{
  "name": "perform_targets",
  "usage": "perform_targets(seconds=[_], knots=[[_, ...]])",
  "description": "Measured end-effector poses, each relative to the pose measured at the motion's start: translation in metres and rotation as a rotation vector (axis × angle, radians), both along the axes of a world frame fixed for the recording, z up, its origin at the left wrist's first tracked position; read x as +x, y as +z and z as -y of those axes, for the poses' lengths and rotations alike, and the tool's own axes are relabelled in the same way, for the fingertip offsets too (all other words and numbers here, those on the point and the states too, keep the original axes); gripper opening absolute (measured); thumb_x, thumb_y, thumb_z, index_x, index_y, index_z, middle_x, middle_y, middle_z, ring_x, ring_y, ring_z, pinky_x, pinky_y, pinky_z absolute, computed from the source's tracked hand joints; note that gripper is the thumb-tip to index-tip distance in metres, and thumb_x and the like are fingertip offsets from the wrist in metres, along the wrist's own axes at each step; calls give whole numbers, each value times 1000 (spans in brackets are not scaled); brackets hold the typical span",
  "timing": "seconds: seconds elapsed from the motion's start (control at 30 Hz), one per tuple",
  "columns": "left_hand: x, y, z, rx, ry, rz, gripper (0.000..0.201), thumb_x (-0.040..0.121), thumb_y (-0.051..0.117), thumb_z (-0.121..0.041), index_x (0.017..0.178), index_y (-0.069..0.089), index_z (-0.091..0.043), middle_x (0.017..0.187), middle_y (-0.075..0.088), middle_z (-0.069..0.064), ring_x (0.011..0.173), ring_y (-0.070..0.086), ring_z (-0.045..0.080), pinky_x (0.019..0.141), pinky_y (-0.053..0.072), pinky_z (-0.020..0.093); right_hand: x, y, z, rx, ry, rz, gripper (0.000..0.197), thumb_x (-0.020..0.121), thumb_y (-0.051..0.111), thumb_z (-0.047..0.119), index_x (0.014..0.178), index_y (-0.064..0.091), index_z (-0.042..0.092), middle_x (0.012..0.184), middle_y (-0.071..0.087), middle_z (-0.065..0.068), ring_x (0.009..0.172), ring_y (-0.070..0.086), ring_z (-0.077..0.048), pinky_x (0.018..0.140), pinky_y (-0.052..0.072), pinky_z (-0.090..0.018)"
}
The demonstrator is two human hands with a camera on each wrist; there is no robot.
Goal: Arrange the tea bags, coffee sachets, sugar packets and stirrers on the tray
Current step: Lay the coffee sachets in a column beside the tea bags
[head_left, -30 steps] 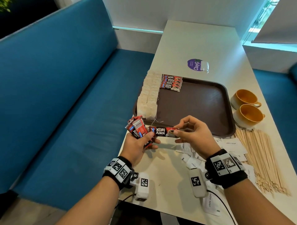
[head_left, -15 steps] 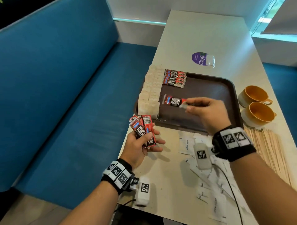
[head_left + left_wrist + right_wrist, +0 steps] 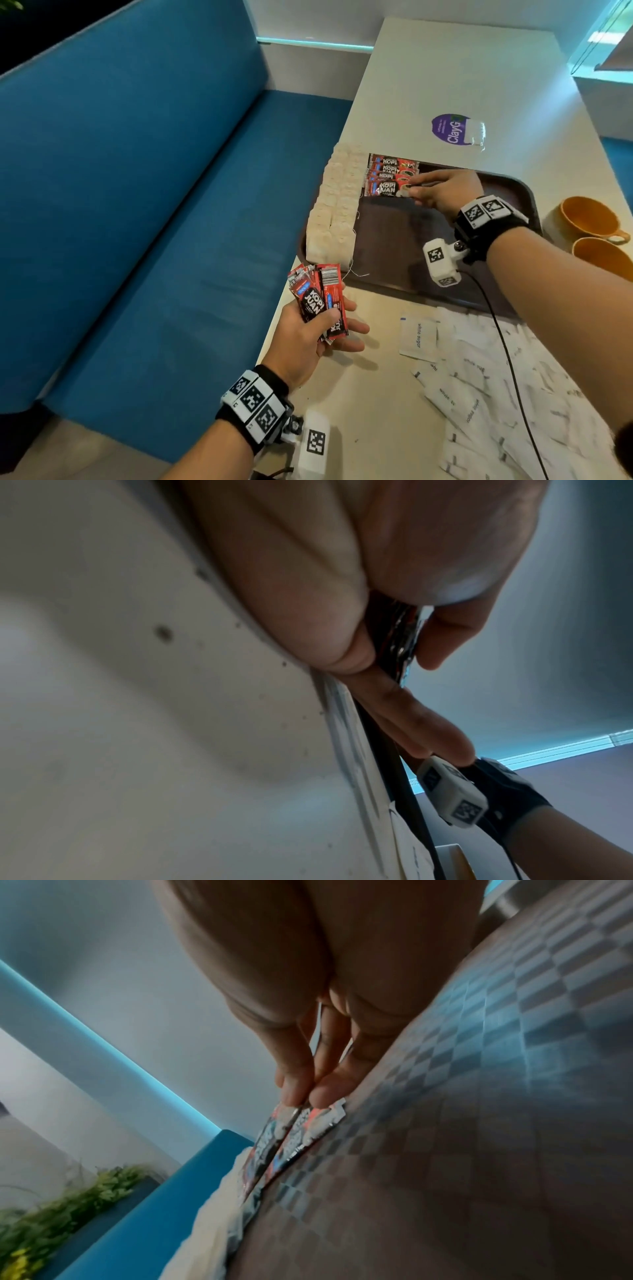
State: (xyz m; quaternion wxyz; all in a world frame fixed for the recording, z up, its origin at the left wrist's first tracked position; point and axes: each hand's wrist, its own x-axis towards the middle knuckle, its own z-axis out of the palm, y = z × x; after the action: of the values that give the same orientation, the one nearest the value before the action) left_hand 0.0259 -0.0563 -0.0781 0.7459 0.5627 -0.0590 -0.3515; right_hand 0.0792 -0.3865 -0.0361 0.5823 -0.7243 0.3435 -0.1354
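Coffee sachet [image 3: 385, 189] is being laid on the brown tray [image 3: 524, 192], at the near end of the sachet row [image 3: 392, 168], just beside the tea bags [image 3: 334, 205]. Right hand [image 3: 445, 192] is pinching its right end between thumb and fingertips [image 3: 294, 1093]. Left hand [image 3: 308, 337] is gripping the spare sachets [image 3: 318, 299] off the tray. Judgement: lower it flat, align its left edge with the row, overlap evenly, then let go without dragging neighbours.

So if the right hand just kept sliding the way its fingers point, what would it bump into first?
Probably the white tea bags lined along the tray's left side. The right hand points leftward, pinching a coffee sachet whose far end already lies beside them; whether they touch is unclear.
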Motion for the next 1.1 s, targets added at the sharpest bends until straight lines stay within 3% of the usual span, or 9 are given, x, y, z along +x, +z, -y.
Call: perform_targets(seconds=[0.1,0.2,0.33,0.43,0.57,0.7,0.8,0.97,1.1], knots=[[-1,1,1,-30,13,-16,22,92,59,-12,103,75,-22,101,74,15,94,70,54,84,51,75,10,-7,3,-20,0,-56,19,79,84,2,97,79,6,98,76,-12,88,74,-25,76,63,-27],[-1,1,2,-42,13,-23,23,92,59,-12,99,77,-23,97,74,15,94,70,53,85,55,62,15,-11,5,-80,24,-112,21,78,85,2,98,78,5,88,74,-8,86,72,-23,71,63,-23],[0,-1,2,-38,21,-28,23,92,59,-11,104,75,-22,101,74,16,94,69,55,84,51,71,24,-17,12,-211,83,-194,24,66,96,24,82,79,22,84,76,-3,77,72,-18,77,61,-28],[1,0,2,-20,12,-26,24,93,58,-13,103,76,-25,99,75,16,93,68,58,85,45,79,29,-20,14,-279,113,-236,28,62,98,30,82,79,23,86,78,-2,79,73,-17,81,61,-31],[1,2,1,-9,4,-24,24,92,58,-13,100,77,-26,96,76,16,94,67,59,87,47,77,32,-21,15,-334,127,-266,26,65,97,29,85,80,25,89,77,2,86,73,-13,82,59,-30],[0,2,2,-26,18,-22,25,91,58,-12,99,78,-26,99,75,15,94,70,52,85,54,64,32,-19,17,-332,130,-272,22,70,94,21,87,81,24,92,77,1,81,72,-13,70,55,-23],[0,1,2,-20,12,-16,26,92,58,-13,100,77,-27,97,76,15,94,68,57,86,49,73,31,-19,17,-343,126,-256,22,70,94,18,86,81,23,90,77,-2,71,70,-14,65,56,-22],[1,0,1,-20,17,-25,25,92,58,-13,100,78,-27,96,76,16,95,67,59,88,48,76,32,-16,13,-398,135,-274,34,60,99,32,88,80,26,91,73,2,81,72,-21,82,62,-37],[1,-2,1,-22,13,-10,25,92,58,-14,100,78,-27,96,76,16,93,68,57,86,45,78,33,-14,12,-485,182,-322,38,63,97,27,96,80,25,99,64,4,91,61,-14,90,53,-30]])
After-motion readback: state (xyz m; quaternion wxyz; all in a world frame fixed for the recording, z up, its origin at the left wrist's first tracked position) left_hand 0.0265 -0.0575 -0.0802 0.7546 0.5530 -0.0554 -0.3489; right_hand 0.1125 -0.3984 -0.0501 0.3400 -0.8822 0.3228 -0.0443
